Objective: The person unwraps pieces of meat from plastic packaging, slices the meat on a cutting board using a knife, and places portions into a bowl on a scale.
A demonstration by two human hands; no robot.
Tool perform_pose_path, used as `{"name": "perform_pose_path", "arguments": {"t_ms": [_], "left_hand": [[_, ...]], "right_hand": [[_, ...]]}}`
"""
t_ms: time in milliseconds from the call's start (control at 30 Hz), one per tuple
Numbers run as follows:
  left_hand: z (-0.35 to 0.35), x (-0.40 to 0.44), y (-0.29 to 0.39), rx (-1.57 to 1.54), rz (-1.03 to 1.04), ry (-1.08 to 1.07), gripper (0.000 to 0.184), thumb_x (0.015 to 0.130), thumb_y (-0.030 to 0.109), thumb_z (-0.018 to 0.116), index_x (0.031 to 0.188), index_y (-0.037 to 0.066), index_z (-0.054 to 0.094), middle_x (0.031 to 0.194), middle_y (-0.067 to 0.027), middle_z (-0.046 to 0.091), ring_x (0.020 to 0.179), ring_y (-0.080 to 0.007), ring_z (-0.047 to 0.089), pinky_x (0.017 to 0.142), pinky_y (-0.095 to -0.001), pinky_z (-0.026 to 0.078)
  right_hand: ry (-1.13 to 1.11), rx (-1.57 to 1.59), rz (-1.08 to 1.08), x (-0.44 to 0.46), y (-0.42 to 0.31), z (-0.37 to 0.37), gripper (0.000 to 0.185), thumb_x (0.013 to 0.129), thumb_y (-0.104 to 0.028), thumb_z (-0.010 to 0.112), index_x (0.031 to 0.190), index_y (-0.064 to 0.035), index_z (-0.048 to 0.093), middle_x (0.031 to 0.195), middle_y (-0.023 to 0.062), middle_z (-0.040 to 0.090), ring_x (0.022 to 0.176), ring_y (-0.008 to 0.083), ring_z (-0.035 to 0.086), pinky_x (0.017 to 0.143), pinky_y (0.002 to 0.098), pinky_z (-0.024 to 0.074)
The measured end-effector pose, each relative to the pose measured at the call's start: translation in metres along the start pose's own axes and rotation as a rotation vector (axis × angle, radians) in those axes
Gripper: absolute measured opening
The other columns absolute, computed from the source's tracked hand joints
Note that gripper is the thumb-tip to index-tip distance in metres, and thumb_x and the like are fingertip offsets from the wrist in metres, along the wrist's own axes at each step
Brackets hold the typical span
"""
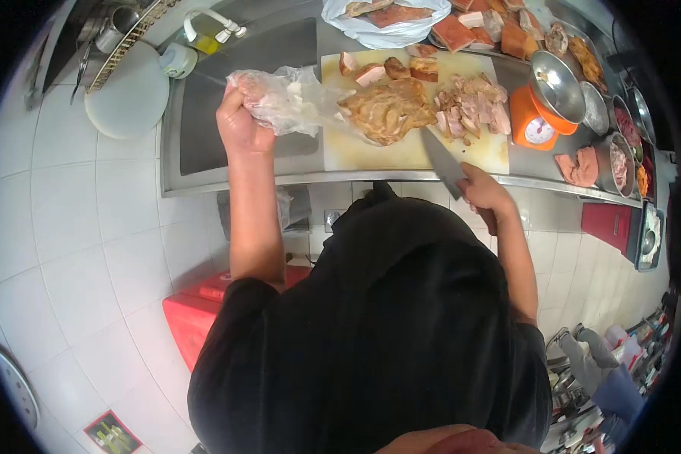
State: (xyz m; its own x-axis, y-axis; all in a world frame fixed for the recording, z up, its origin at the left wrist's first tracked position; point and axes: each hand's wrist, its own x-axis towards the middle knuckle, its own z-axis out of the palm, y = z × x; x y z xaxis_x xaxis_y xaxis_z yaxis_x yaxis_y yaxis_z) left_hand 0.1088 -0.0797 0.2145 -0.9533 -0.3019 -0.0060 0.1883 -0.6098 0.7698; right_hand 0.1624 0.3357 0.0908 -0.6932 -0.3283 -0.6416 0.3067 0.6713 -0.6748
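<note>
My left hand [244, 127] is closed round one end of a clear plastic bag [299, 102], raised over the counter left of the cutting board [356, 157]. The bag's other end reaches a large brown piece of meat [390, 112] on the board. In my right hand [486, 193] is the handle of a knife [444, 164], its blade slanting up and left, with the tip close to the lower right edge of that meat. Chopped meat [473, 107] lies in a pile on the board's right side. Smaller meat chunks [370, 74] sit along its top.
Behind the board are a white plastic bag [386, 32] and a tray of meat pieces [514, 34]. An orange scale [535, 125] with a metal bowl [556, 85] stands on the right, near metal containers [618, 163]. A faucet [216, 30] and round white board [129, 91] are on the left.
</note>
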Motion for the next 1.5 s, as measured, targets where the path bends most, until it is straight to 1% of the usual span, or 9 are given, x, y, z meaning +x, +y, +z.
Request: {"name": "perform_pose_path", "arguments": {"t_ms": [233, 367, 400, 500, 533, 667, 1067, 1267, 1500], "left_hand": [[-0.020, -0.008, 0.078, -0.192, 0.114, -0.450, 0.015, 0.090, 0.008, 0.056, 0.103, 0.002, 0.060, 0.100, -0.0146, 0.067, 0.098, -0.0332, 0.067, 0.089, -0.0510, 0.057], [-0.023, -0.012, 0.147, -0.006, 0.248, -0.328, 0.015, 0.091, 0.005, 0.050, 0.102, 0.003, 0.060, 0.100, -0.0138, 0.066, 0.099, -0.0322, 0.066, 0.089, -0.0542, 0.055], [0.008, -0.029, 0.142, 0.196, 0.425, -0.008, 0.016, 0.087, 0.001, 0.048, 0.097, 0.004, 0.061, 0.089, -0.0071, 0.062, 0.078, -0.0198, 0.061, 0.069, -0.0375, 0.053], [-0.041, -0.042, 0.178, 0.579, 0.336, -0.064, 0.013, 0.088, 0.001, 0.051, 0.096, 0.005, 0.061, 0.080, -0.0029, 0.060, 0.065, -0.0128, 0.054, 0.056, -0.0284, 0.044], [-0.038, -0.049, 0.171, 0.738, 0.422, 0.196, 0.010, 0.090, 0.004, 0.055, 0.094, 0.006, 0.064, 0.075, 0.0004, 0.058, 0.059, -0.0080, 0.047, 0.050, -0.0239, 0.033], [-0.101, -0.069, 0.187, 1.204, 0.273, 0.450, 0.016, 0.093, 0.011, 0.058, 0.096, 0.005, 0.072, 0.076, 0.0008, 0.061, 0.063, -0.0078, 0.048, 0.056, -0.0240, 0.037], [-0.296, -0.149, 0.232, 1.423, 0.246, 0.803, 0.015, 0.087, 0.010, 0.061, 0.090, -0.001, 0.071, 0.072, -0.0045, 0.062, 0.068, -0.0114, 0.053, 0.062, -0.0300, 0.041], [-0.393, -0.190, 0.269, 1.392, 0.335, 0.985, 0.015, 0.083, 0.010, 0.062, 0.088, -0.003, 0.069, 0.065, -0.0043, 0.059, 0.057, -0.0128, 0.049, 0.051, -0.0322, 0.039], [-0.437, -0.213, 0.277, 1.381, 0.332, 1.166, 0.018, 0.085, 0.012, 0.062, 0.087, -0.005, 0.068, 0.070, -0.0092, 0.063, 0.062, -0.0162, 0.057, 0.055, -0.0347, 0.044]], "right_hand": [[0.073, -0.045, 0.001, -0.016, 0.009, -0.003, 0.031, 0.095, -0.006, 0.054, 0.125, 0.0029, 0.055, 0.076, 0.0144, 0.062, 0.051, 0.0205, 0.055, 0.048, 0.0380, 0.0455], [0.050, 0.033, -0.027, -0.008, 0.009, 0.005, 0.033, 0.096, -0.005, 0.053, 0.128, 0.0016, 0.054, 0.074, 0.0123, 0.061, 0.049, 0.0173, 0.052, 0.047, 0.0360, 0.0434], [0.065, 0.061, -0.058, -0.011, 0.004, 0.007, 0.033, 0.097, -0.006, 0.053, 0.129, -0.0004, 0.054, 0.069, 0.0091, 0.058, 0.046, 0.0151, 0.049, 0.044, 0.0333, 0.0397], [0.058, 0.137, -0.068, -0.007, 0.011, 0.010, 0.032, 0.098, -0.008, 0.053, 0.129, -0.0031, 0.054, 0.065, 0.0051, 0.054, 0.045, 0.0134, 0.046, 0.042, 0.0312, 0.0370], [0.053, 0.146, -0.067, -0.008, 0.009, 0.011, 0.031, 0.098, -0.009, 0.053, 0.129, -0.0036, 0.054, 0.064, 0.0041, 0.053, 0.044, 0.0129, 0.045, 0.041, 0.0307, 0.0367], [0.036, 0.137, -0.042, -0.007, 0.011, 0.011, 0.026, 0.100, -0.011, 0.053, 0.125, -0.0052, 0.053, 0.062, 0.0020, 0.050, 0.043, 0.0119, 0.044, 0.040, 0.0299, 0.0357], [0.076, 0.132, -0.056, 0.006, -0.021, 0.015, 0.033, 0.102, -0.012, 0.051, 0.134, -0.0049, 0.052, 0.062, -0.0005, 0.049, 0.044, 0.0097, 0.042, 0.040, 0.0269, 0.0356], [0.170, 0.148, -0.048, -0.001, -0.051, 0.010, 0.039, 0.102, -0.011, 0.053, 0.140, -0.0021, 0.050, 0.064, -0.0009, 0.051, 0.044, 0.0079, 0.042, 0.039, 0.0252, 0.0350], [0.160, 0.170, -0.035, 0.023, -0.060, 0.007, 0.032, 0.101, -0.010, 0.053, 0.133, -0.0034, 0.055, 0.069, -0.0006, 0.054, 0.044, 0.0064, 0.040, 0.038, 0.0235, 0.0333]]}}
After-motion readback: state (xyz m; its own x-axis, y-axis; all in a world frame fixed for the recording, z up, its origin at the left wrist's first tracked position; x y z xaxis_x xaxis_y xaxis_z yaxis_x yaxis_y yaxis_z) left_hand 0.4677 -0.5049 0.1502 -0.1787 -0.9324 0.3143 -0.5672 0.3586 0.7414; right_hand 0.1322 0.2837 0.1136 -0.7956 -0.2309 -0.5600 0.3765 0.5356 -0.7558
